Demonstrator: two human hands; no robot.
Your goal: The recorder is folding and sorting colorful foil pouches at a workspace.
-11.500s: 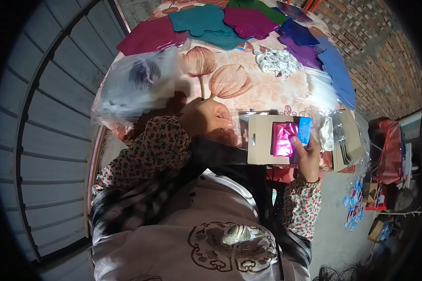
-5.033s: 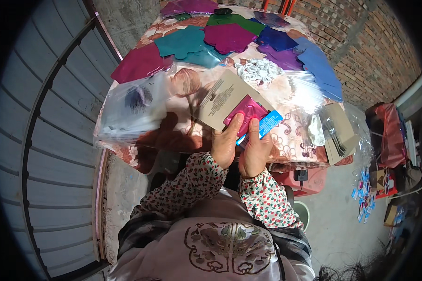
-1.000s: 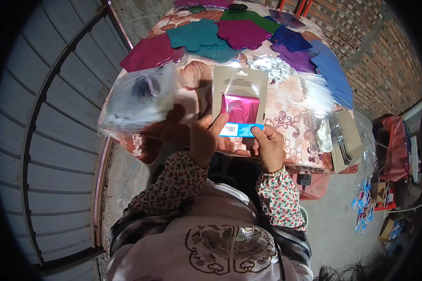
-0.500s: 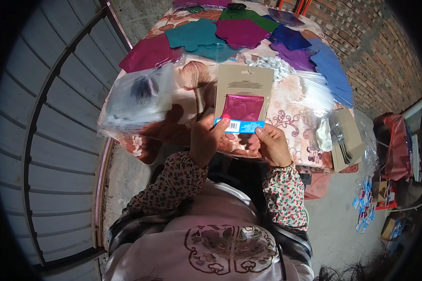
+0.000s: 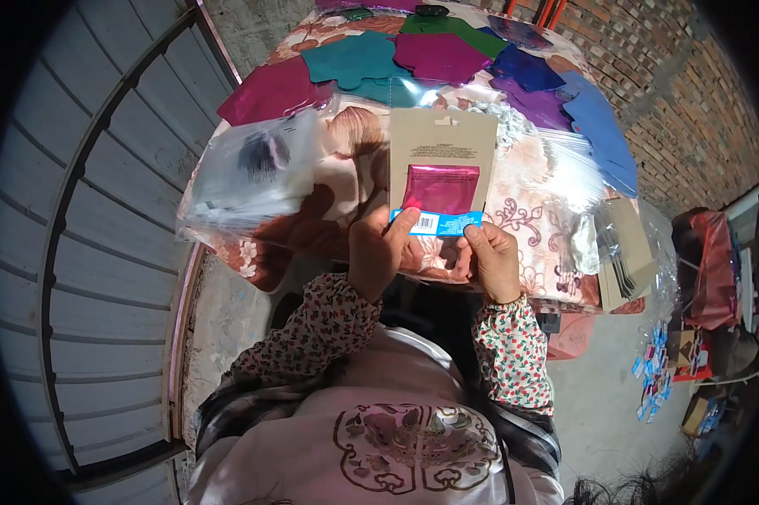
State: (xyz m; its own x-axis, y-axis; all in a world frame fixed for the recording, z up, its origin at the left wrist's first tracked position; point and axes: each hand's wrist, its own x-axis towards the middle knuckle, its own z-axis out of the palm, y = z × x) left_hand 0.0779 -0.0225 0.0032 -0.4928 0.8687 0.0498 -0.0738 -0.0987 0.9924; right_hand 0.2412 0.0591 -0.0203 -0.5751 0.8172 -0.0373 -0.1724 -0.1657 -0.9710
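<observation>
A clear plastic bag holding a brown backing card (image 5: 434,139) and a folded magenta foil piece (image 5: 443,188) hangs upright between my hands over the table. Along its lower end runs a blue label (image 5: 451,221) with a white barcode patch. My left hand (image 5: 379,252) pinches the label's left corner, thumb on top. The right corner is gripped by my right hand (image 5: 491,257), also thumb on top. Some fingers lie behind the clear film and show through it. White string-like pieces (image 5: 511,126) lie partly hidden behind the bag.
A stack of clear bags (image 5: 253,168) lies on the left of the flowered cloth. Foil sheets in teal (image 5: 350,57), magenta (image 5: 438,57) and blue (image 5: 598,135) curve along the far side. White strips (image 5: 569,160) and brown cards (image 5: 626,244) lie at right. A metal-panel wall (image 5: 102,252) stands left.
The bag has tilted slightly and moved a little up, its label now slanting less evenly. Both hands keep their grip on the label end.
</observation>
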